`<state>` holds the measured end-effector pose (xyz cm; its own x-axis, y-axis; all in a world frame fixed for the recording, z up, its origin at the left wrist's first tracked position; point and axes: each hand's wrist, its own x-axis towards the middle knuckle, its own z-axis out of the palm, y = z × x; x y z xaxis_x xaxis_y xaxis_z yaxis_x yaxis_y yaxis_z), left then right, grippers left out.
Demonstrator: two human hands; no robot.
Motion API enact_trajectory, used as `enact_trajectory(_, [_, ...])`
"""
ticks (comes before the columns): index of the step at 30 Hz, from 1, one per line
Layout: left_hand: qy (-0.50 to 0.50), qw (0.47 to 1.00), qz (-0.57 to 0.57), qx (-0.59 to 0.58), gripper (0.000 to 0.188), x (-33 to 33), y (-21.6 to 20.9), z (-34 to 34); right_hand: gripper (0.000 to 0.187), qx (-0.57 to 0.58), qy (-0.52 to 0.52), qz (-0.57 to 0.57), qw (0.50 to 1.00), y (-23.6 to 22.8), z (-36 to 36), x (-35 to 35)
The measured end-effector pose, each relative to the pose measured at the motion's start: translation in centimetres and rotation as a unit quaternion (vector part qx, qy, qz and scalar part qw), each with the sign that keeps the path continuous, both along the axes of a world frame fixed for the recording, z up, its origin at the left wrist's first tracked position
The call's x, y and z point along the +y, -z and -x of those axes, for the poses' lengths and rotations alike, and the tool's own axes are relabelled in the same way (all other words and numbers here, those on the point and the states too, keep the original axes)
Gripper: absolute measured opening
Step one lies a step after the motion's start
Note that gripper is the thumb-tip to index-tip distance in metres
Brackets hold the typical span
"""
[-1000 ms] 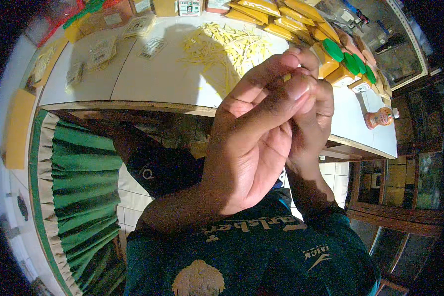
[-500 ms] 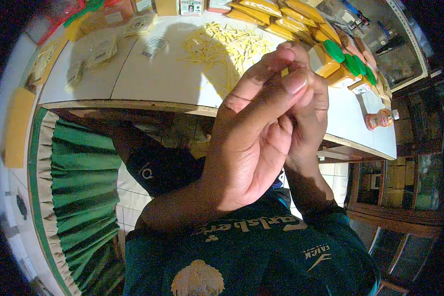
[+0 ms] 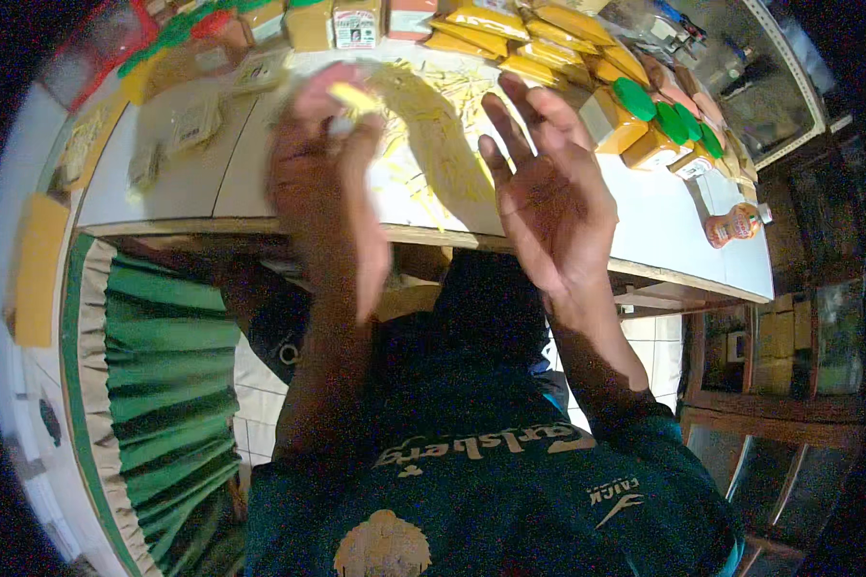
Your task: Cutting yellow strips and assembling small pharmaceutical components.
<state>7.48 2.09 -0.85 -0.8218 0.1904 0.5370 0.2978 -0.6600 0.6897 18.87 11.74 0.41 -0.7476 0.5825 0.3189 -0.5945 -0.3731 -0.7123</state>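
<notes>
My left hand [image 3: 329, 188], smeared by motion, is raised over the table's front edge. Between its thumb and fingers is a small yellow strip [image 3: 354, 96]. My right hand [image 3: 560, 192] is held up to the right, palm showing and fingers apart, holding nothing. Behind and between the two hands, a loose pile of thin yellow strips [image 3: 452, 125] is spread over the white table [image 3: 649, 216], partly in shadow. Several small clear packets with printed labels [image 3: 197, 120] lie left of the pile, blurred.
Yellow-orange packages [image 3: 471, 38] are stacked at the back. Right of them stand jars with green lids [image 3: 633, 99] and an orange bottle with a white cap [image 3: 733, 227]. A red container [image 3: 101, 48] is at the far left. A green curtain [image 3: 168, 365] hangs below the table.
My hands were together, fingertips meeting in front of me. Now they are apart: the left has swung left with the yellow strip, and the right has opened.
</notes>
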Motion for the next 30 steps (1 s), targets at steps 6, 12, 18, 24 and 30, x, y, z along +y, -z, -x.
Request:
enact_trajectory(6, [-0.175,0.857,0.291,0.387,0.01,1.6,1.8,6.5,0.013,-0.108,0.081,-0.193,0.972,0.7,1.6,2.3])
enact_trajectory(12, [-0.029,0.9,0.389,0.196,0.021,1.8,1.2,4.6,0.053,-0.137,-0.035,-0.091,0.986,0.5,1.5,3.5])
enact_trajectory(18, [0.086,0.956,0.256,0.118,0.013,-0.6,-1.8,0.4,0.013,-0.053,-0.092,0.038,0.994,-0.9,0.3,1.5])
enact_trajectory(24, [0.034,0.953,0.201,0.225,0.01,-1.3,-4.5,-2.1,0.014,-0.009,-0.056,-0.035,0.998,-2.3,-1.7,-0.8])
enact_trajectory(30, [0.093,0.945,0.236,0.205,0.013,-2.6,-5.5,-4.0,0.027,-0.036,-0.027,-0.09,0.995,-3.0,-2.4,-1.6])
